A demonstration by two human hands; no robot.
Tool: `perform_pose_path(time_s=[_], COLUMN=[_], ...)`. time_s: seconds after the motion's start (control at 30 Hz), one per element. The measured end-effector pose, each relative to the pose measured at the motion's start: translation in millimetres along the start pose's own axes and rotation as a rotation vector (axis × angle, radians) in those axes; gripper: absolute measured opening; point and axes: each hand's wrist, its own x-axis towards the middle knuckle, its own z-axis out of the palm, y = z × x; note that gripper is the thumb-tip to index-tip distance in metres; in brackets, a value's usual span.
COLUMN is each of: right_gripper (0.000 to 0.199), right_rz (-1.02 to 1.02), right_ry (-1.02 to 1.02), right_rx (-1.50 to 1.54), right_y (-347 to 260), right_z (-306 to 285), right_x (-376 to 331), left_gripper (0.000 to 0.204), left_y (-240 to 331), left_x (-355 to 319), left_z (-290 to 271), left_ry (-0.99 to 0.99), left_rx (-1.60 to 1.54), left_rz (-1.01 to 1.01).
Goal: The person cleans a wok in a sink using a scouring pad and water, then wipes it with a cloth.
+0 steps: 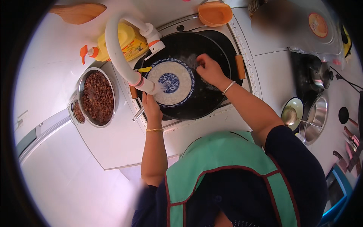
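A white plate with a blue patterned rim and centre (177, 96) is under the nozzle of the white curved faucet (110, 41), over a wide black wok with wooden handles (217, 100). My left hand (152, 109) grips the plate's near left edge, its fingers partly hidden behind the nozzle. To the right of the plate, over the wok, my right hand (212, 70) has its fingers curled together. A greyish blur shows at its fingertips; whether it is a scrubber or splashing water I cannot tell.
A yellow jug with an orange pump (126, 39) stands behind the faucet. Left of the sink is a steel bowl of brown crumbly food (98, 96). An orange bowl (215, 14) sits at the back. Rightward are a bowl with a ladle (290, 113), a steel basin (315, 119) and knives (340, 160).
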Motion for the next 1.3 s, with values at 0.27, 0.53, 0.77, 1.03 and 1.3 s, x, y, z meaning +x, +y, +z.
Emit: perform_pose_path(time_s=[0.27,0.53,0.77,1.03,1.3], right_gripper=[0.037,0.034,0.028,0.037,0.023], right_rz=[0.483,0.526,0.422,0.367,-0.458], right_ry=[-0.263,-0.175,-0.024,0.014,0.07], right_rx=[0.99,1.083,0.864,0.703,-0.241], right_y=[-5.3,9.5,-8.9,-8.2,-31.1], right_z=[43.4,49.9,79.4,94.6,-3.8], right_x=[-38.9,-35.4,-54.2,-61.3,-67.0], left_gripper=[0.036,0.03,0.041,0.058,0.038], left_y=[-5.4,20.7,-44.2,-34.2,58.2], left_x=[9.3,-5.0,-23.1,-31.0,-21.5], left_z=[16.2,13.5,24.8,40.2,26.6], left_ry=[0.067,-0.03,0.114,0.186,0.118], left_rx=[-0.049,0.481,0.226,0.121,0.111], left_rz=[-0.17,-0.379,0.001,-0.006,-0.302])
